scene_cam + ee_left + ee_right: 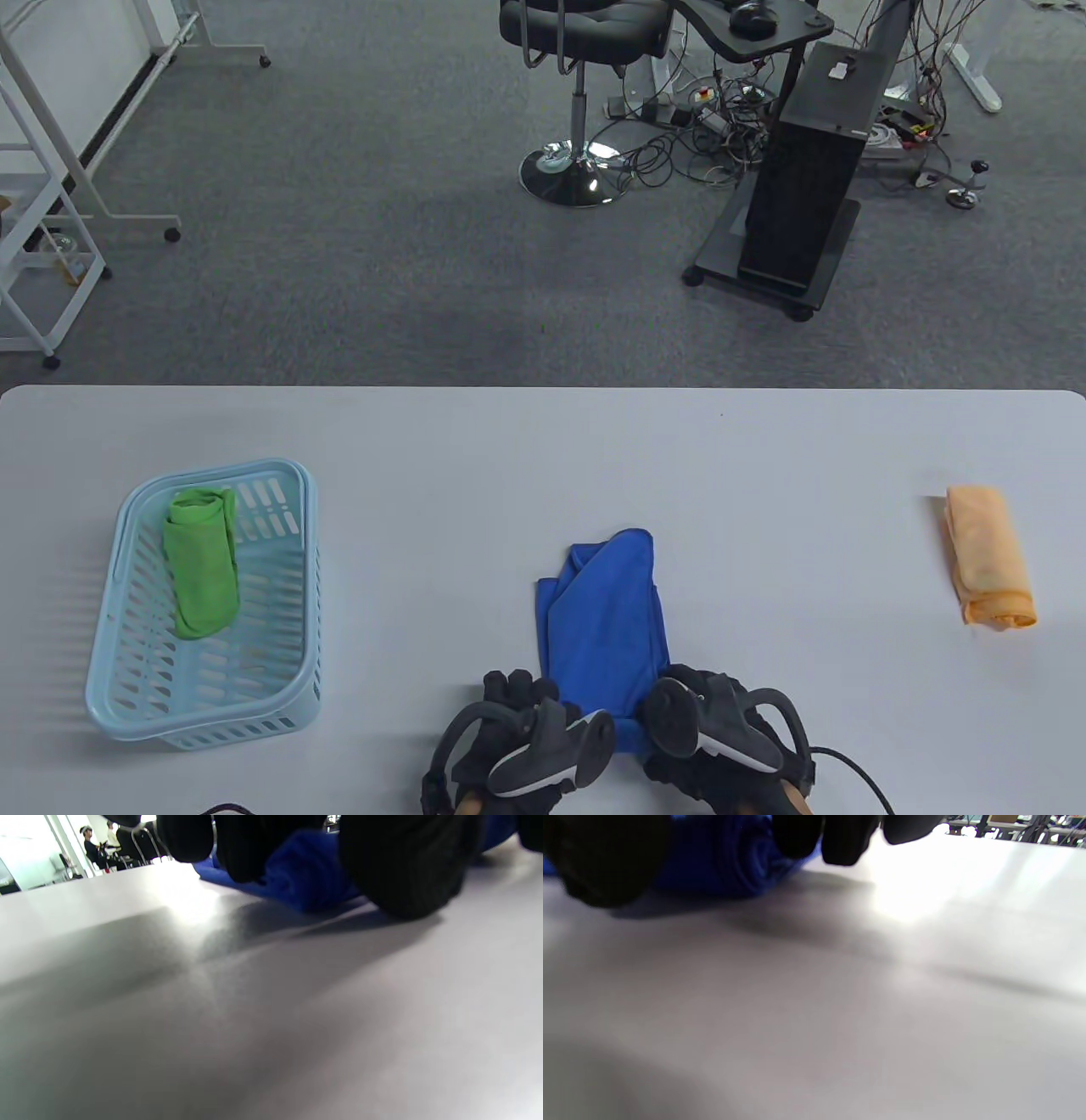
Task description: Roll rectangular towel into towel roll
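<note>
A blue towel [607,624] lies folded lengthwise on the white table [543,441], its near end rolled up between both hands. My left hand [522,705] curls its black-gloved fingers over the left end of the roll [305,882], thumb on the table. On the right end of the roll [725,861], my right hand [696,705] grips with curled fingers. The trackers hide most of both hands in the table view. The far part of the towel is still flat and a little rumpled.
A light blue plastic basket [127,671] at the left holds a rolled green towel [202,560]. A folded orange towel [988,556] lies near the right edge. Beyond the table are carpet, an office chair [581,51] and a black stand [806,187].
</note>
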Motion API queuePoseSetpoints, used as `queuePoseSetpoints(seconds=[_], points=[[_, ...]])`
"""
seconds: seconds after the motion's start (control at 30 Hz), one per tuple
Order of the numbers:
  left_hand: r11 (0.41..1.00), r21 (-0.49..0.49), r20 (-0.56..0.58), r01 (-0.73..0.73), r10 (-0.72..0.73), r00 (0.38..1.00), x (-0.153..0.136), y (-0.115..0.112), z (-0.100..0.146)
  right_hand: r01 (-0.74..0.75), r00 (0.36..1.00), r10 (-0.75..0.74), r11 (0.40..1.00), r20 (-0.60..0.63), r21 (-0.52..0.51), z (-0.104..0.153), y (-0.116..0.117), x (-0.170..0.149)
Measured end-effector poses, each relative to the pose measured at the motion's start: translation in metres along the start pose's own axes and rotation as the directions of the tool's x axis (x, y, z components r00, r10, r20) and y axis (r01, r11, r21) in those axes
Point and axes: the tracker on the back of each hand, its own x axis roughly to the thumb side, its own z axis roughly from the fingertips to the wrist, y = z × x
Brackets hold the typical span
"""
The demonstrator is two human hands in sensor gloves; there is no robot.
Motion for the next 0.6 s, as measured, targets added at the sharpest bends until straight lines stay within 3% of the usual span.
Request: queuePoseSetpoints(seconds=[0.1, 0.37, 0.6], points=[[0.997, 0.034, -0.008, -0.072, 0.072, 0.997, -0.004, 0.001, 0.001, 0.051, 0.999, -0.051, 0.997, -0.001, -0.065, 0.000, -0.001, -0.004], [0.962, 0.018, -0.022, -0.274, 0.275, 0.961, -0.018, 0.001, 0.005, 0.209, 0.978, -0.206, 0.975, 0.034, -0.080, 0.006, -0.009, -0.016], [0.997, 0.023, -0.044, -0.073, 0.074, 0.996, -0.007, -0.001, 0.001, 0.194, 0.980, -0.184, 0.968, 0.072, -0.161, 0.006, -0.011, -0.006]])
